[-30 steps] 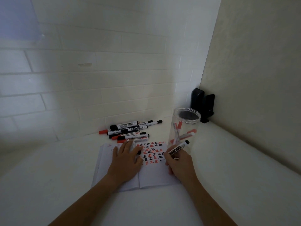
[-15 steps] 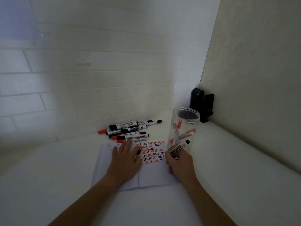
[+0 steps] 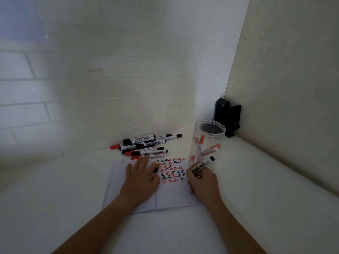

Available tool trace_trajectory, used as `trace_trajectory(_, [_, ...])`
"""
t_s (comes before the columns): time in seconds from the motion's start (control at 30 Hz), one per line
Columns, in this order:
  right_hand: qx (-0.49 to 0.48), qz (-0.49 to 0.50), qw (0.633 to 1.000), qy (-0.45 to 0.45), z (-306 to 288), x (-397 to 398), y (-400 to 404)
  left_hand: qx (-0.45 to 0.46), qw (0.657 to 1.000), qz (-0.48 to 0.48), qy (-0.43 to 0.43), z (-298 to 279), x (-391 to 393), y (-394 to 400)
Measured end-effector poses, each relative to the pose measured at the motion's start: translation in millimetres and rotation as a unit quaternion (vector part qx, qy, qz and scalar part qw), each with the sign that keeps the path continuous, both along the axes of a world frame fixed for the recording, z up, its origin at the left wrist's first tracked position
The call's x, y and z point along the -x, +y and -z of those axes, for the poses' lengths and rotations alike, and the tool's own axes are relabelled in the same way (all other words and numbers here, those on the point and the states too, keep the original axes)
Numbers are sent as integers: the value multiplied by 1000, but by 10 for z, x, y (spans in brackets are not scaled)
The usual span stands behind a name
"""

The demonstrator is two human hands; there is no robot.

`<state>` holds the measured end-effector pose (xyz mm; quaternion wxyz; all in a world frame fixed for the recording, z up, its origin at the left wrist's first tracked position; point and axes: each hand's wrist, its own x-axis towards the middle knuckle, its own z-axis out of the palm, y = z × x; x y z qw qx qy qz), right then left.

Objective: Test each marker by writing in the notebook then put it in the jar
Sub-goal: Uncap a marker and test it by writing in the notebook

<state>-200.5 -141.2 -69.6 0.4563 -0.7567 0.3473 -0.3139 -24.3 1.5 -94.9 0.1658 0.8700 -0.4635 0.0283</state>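
Two hands, right hand (image 3: 202,182) grip pinching marker (image 3: 201,165)

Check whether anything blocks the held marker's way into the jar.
Nothing visible does. The right hand grips the marker just in front of the clear jar, whose mouth is open with no lid, and no object lies between them.

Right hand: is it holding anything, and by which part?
The right hand grips a black whiteboard marker by its lower barrel, near the writing end; the black-tipped rear end points toward the jar.
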Motion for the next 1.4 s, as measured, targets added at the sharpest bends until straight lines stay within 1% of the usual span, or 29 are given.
trace_trajectory(0.23, [4,15,1000,-5,2,1,7,6,1000,2,2,-16,14,8])
trace_trajectory(0.37, [4,-14,1000,5,11,-8,3,9,1000,5,3,-22,17,10])
trace_trajectory(0.47, [9,-17,1000,18,15,-10,-4,-2,1000,4,1,-24,17,11])
trace_trajectory(0.7, [3,-37,999,10,-23,11,28,0,1000,0,-3,-12,12,5])
trace_trajectory(1.0, [3,17,1000,-9,-1,17,19,15,1000,7,2,-19,30,27])
trace_trajectory(1.17, [14,15,1000,-14,16,14,16,63,998,9,22,-7,18,39])
trace_trajectory(1.23, [28,1,999,-30,-7,18,33,99,995,14,16,11,-10,34])
trace_trajectory(1.33, [44,-72,991,-100,-54,43,62,195,979,50,-11,9,-35,16])
trace_trajectory(1.4, [35,-116,983,-137,-65,54,72,218,972,81,-16,-19,-22,19])
